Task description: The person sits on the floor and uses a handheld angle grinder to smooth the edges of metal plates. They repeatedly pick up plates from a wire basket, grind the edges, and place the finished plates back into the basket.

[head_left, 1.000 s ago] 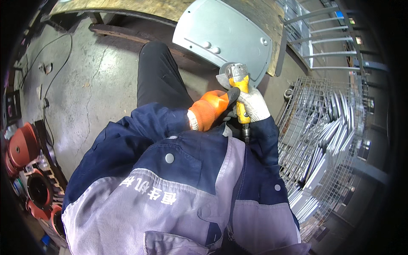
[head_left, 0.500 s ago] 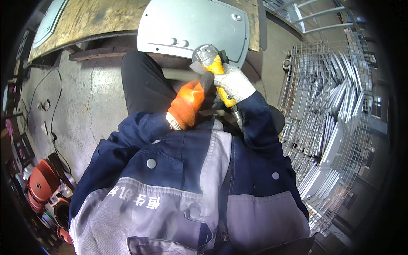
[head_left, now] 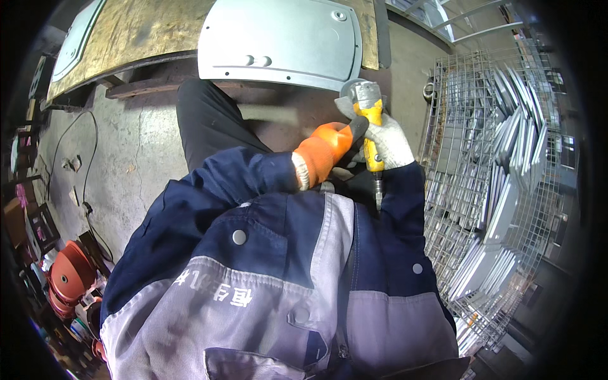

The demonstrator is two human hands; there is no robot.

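A yellow angle grinder (head_left: 370,116) with a grey metal head and a round disc is gripped by my right hand (head_left: 391,144), which wears a white glove. My left hand (head_left: 328,150), in an orange glove with dark fingertips, is closed against the grinder's body, its fingers partly hidden. The disc sits at the near right corner of a pale grey-green metal panel (head_left: 278,41); whether it touches the edge I cannot tell. Two small knobs and several holes mark the panel, which lies on a wooden bench (head_left: 149,31). A hose fitting (head_left: 379,185) extends from the grinder's rear.
On the right stands a wire mesh cage (head_left: 456,158) filled with thin metal pieces (head_left: 500,196). Another pale panel (head_left: 77,39) lies on the bench's far left. A black cable (head_left: 94,145) runs across the concrete floor near red round containers (head_left: 71,275).
Both hands and the grinder have moved right, from the panel's near edge to its right corner. The grinder is now more upright in view, and the view has shifted slightly.
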